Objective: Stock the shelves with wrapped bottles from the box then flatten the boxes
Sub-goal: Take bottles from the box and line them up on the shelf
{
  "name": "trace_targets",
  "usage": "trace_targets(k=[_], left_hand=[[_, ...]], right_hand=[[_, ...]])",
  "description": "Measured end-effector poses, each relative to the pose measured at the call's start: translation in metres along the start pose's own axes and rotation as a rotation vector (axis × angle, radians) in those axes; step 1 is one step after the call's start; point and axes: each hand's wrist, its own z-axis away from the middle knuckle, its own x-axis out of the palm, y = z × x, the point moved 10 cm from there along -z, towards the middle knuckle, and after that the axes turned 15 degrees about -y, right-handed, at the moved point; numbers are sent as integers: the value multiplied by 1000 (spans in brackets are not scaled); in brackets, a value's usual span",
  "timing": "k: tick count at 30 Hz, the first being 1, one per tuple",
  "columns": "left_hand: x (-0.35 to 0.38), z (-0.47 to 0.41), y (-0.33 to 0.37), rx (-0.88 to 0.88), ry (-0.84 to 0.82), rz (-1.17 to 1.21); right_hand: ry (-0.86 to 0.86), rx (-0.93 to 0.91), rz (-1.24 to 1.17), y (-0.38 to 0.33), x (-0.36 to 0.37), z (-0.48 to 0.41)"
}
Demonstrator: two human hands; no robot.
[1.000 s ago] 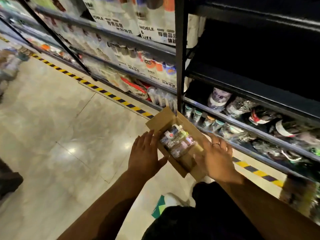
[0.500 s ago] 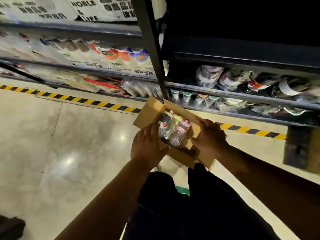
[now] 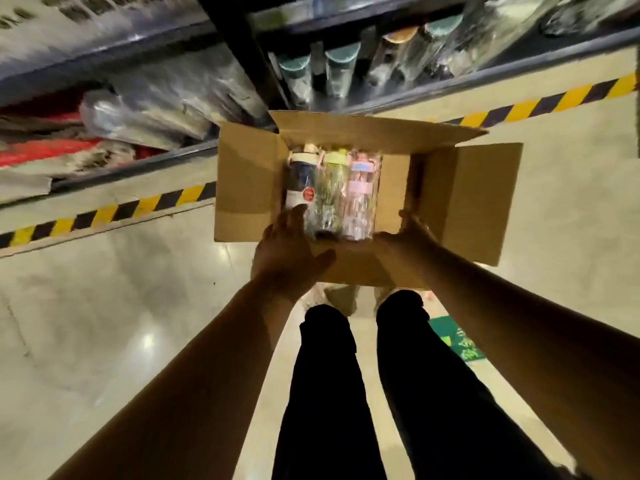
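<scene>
– Bottles [image 3: 330, 188]: where do they lie from the grips?
– Three wrapped ones lie side by side in the left half of the open box [image 3: 464, 202], just beyond the left grip [image 3: 291, 251]. Their long axes run straight away from it, caps at the far end, bases nearest the fingers.
– Which grip is nearer?
– The left. Its fingers are straight and spread over the near wall, the tips touching the base of the dark bottle [image 3: 300, 181]. It holds nothing. The green and pink ones sit to its right, between the two grips.
– And the right grip [image 3: 412, 233]?
– It is at the box's near right corner, just beside the base of the pink bottle [image 3: 360, 192]. Cardboard and blur hide its fingers, so I cannot tell whether they clasp the wall.
– Anything in the way?
– The flaps stand open and nothing covers the bottles. The shelf [image 3: 502, 72] lies beyond the box from both grips and carries capped bottles. A lift would probably have to clear the far flap.
– Below?
– Floor [image 3: 104, 306], with striped tape [image 3: 519, 107] on the far side and legs [image 3: 325, 375] on the near side.
</scene>
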Motion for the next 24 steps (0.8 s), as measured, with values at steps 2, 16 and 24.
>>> trace_targets(k=[2,16,24], left_hand=[[28,-41,-15,13,-21,54],[121,-248,-73,-21,-92,168],[131,-268,-70,-68,-84,54]], right_hand=[[-12,6,-22,18,16,-44],[131,-87,-74,29,43,-282],[307,-106,-60,52,2,-271]])
